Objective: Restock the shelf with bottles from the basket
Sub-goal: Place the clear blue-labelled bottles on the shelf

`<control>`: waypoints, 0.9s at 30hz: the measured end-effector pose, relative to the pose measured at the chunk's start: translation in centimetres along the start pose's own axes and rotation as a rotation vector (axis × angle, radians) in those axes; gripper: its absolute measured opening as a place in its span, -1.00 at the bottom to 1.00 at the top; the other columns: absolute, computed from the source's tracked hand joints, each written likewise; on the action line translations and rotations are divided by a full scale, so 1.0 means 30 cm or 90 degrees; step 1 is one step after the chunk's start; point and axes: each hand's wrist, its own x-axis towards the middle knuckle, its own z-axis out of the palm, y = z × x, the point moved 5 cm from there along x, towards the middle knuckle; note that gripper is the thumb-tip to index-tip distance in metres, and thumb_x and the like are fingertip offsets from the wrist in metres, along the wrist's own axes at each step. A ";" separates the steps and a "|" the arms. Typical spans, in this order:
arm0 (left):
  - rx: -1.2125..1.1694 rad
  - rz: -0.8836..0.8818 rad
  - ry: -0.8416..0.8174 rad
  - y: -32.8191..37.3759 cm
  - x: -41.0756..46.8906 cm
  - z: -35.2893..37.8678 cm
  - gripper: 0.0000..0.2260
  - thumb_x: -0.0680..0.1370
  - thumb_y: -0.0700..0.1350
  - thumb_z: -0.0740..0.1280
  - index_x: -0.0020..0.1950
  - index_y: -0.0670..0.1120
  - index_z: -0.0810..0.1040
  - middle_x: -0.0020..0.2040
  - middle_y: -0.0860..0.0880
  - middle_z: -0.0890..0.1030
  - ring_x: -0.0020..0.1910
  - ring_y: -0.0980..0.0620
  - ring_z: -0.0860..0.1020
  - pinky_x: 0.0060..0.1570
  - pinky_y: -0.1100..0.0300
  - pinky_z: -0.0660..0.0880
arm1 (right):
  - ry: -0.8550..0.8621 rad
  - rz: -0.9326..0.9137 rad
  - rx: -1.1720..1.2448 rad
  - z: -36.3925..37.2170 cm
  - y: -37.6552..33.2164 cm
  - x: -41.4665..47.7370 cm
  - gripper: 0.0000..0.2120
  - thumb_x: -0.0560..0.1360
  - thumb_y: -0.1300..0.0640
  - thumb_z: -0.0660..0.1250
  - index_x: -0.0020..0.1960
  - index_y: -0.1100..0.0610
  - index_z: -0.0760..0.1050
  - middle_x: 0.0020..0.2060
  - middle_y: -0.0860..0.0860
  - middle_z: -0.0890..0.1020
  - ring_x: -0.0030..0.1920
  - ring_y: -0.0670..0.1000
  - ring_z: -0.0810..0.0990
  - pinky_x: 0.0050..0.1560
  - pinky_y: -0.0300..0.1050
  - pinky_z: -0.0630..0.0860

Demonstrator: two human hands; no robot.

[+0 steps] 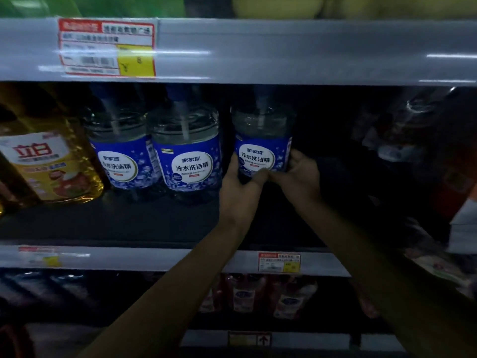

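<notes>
A clear bottle with a blue label [262,140] stands upright on the middle shelf [129,223]. My left hand [238,184] grips its lower left side and my right hand [299,174] grips its lower right side, thumbs meeting in front of the base. Two matching blue-label bottles [185,151] [120,148] stand side by side to its left. The basket is out of view.
A large yellow bottle [49,161] stands at the shelf's far left. Dark goods [413,130] fill the right of the shelf. The grey upper shelf edge [284,52] carries a red and yellow price tag [107,46]. Red-labelled bottles [268,295] stand on the shelf below.
</notes>
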 end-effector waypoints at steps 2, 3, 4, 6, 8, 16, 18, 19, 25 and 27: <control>0.009 -0.001 0.011 -0.009 0.036 0.007 -0.25 0.43 0.11 0.46 0.60 0.12 0.30 0.35 0.09 0.61 0.31 0.04 0.59 0.32 -0.06 0.55 | -0.007 0.015 0.010 0.021 0.014 0.035 -0.40 0.25 0.20 0.70 0.25 0.14 0.61 0.06 0.02 0.74 0.03 -0.02 0.72 0.07 0.10 0.68; 0.012 -0.004 0.019 -0.015 0.056 0.009 -0.23 0.42 0.11 0.47 0.60 0.13 0.29 0.36 0.08 0.61 0.31 0.02 0.59 0.32 -0.07 0.55 | -0.006 0.023 0.016 0.030 0.016 0.050 -0.44 0.27 0.24 0.68 0.23 0.15 0.61 0.05 0.03 0.73 0.03 -0.01 0.72 0.08 0.11 0.68; 0.015 -0.009 0.028 -0.018 0.073 0.009 -0.20 0.40 0.13 0.47 0.61 0.13 0.27 0.36 0.07 0.61 0.31 0.01 0.59 0.32 -0.08 0.55 | -0.003 0.030 0.020 0.038 0.021 0.063 -0.48 0.29 0.25 0.67 0.21 0.17 0.62 0.05 0.04 0.73 0.03 0.01 0.71 0.09 0.12 0.67; 0.022 -0.027 0.046 -0.021 0.099 0.006 -0.13 0.36 0.18 0.47 0.63 0.13 0.23 0.40 0.06 0.58 0.33 0.00 0.57 0.33 -0.09 0.54 | 0.003 0.037 0.026 0.054 0.039 0.086 -0.56 0.30 0.26 0.65 0.13 0.17 0.62 0.03 0.04 0.73 0.03 0.02 0.71 0.10 0.14 0.66; 0.037 -0.032 0.052 -0.017 0.102 0.004 -0.08 0.35 0.20 0.46 0.66 0.11 0.18 0.48 0.05 0.50 0.40 0.01 0.51 0.38 -0.07 0.50 | 0.011 0.037 0.037 0.064 0.061 0.098 -0.61 0.32 0.25 0.65 0.07 0.10 0.60 0.02 0.02 0.73 0.03 0.01 0.71 0.12 0.13 0.66; 0.093 -0.007 0.040 0.003 0.076 -0.005 -0.18 0.40 0.10 0.44 0.63 0.04 0.26 0.47 0.05 0.51 0.42 0.08 0.48 0.43 0.00 0.46 | -0.034 0.030 0.043 0.080 0.070 0.062 -0.45 0.40 0.26 0.59 0.33 0.08 0.51 0.15 -0.02 0.68 0.14 -0.06 0.65 0.18 -0.06 0.60; 0.124 0.000 0.029 0.008 0.057 -0.009 -0.26 0.42 0.07 0.46 0.59 0.05 0.33 0.41 0.07 0.56 0.38 0.11 0.51 0.41 -0.01 0.49 | -0.021 0.035 0.012 0.066 0.051 0.023 -0.39 0.42 0.28 0.55 0.41 0.03 0.47 0.12 -0.08 0.65 0.16 -0.05 0.62 0.12 -0.20 0.54; 0.144 0.005 0.022 0.010 0.043 -0.013 -0.31 0.45 0.03 0.47 0.57 0.05 0.36 0.39 0.09 0.57 0.36 0.12 0.52 0.39 0.00 0.50 | -0.011 0.030 -0.022 0.056 0.042 -0.001 -0.37 0.43 0.27 0.53 0.45 0.00 0.44 0.11 -0.11 0.63 0.17 -0.05 0.61 0.13 -0.21 0.53; 0.286 0.015 -0.013 0.021 -0.049 -0.043 -0.29 0.34 0.29 0.34 0.49 0.16 0.40 0.39 0.08 0.53 0.37 0.08 0.51 0.33 -0.06 0.54 | -0.061 -0.018 -0.200 0.010 0.010 -0.130 -0.26 0.48 0.15 0.48 0.57 -0.15 0.26 0.38 0.01 0.52 0.35 0.03 0.52 0.26 -0.03 0.52; 0.320 0.008 -0.040 0.034 -0.072 -0.057 -0.28 0.32 0.32 0.31 0.47 0.16 0.42 0.34 0.07 0.56 0.31 0.07 0.55 0.27 -0.06 0.58 | -0.093 -0.014 -0.248 -0.007 -0.010 -0.159 -0.25 0.49 0.06 0.49 0.58 -0.15 0.23 0.42 0.03 0.47 0.37 0.06 0.49 0.26 -0.03 0.50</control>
